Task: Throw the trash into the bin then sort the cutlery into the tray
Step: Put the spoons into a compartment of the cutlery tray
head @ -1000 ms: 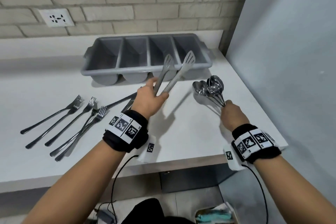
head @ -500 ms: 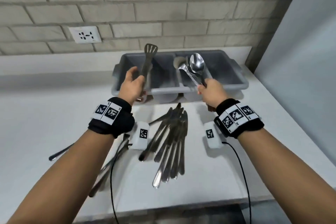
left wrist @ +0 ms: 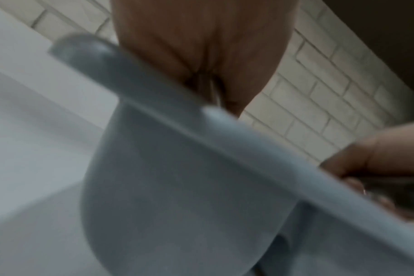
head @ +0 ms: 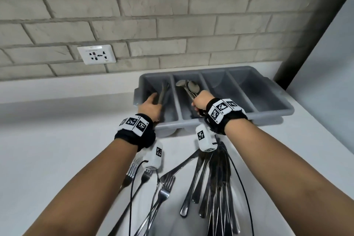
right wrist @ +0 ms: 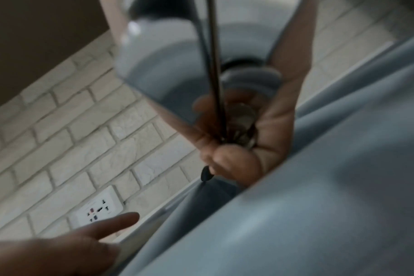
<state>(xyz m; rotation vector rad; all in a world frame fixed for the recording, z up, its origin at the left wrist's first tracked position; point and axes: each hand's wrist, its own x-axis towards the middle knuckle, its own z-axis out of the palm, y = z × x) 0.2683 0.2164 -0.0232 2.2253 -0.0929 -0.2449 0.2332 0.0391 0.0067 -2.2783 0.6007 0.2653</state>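
Note:
A grey four-compartment cutlery tray (head: 268, 113) stands against the brick wall. My left hand (head: 151, 106) reaches into its leftmost compartment and holds metal tongs (head: 163, 92), which point down into that compartment. My right hand (head: 201, 101) grips a bundle of spoons (head: 188, 87) by the handles, with the bowls lying in the second compartment. In the right wrist view the fingers curl round the spoon handles (right wrist: 215, 74) above the tray rim (right wrist: 319, 186). The left wrist view shows my palm (left wrist: 201, 46) behind the tray rim (left wrist: 177, 115), the fingers hidden.
Several forks (head: 162, 188) and a pile of knives (head: 216, 188) lie on the white counter (head: 57, 149) under my forearms. A wall socket (head: 96, 54) sits left of the tray. A grey partition (head: 325, 63) closes the right side. The tray's two right compartments show nothing inside.
Both hands moved forward and down from above the counter into the tray. The tongs went into the leftmost compartment, the spoons into the second.

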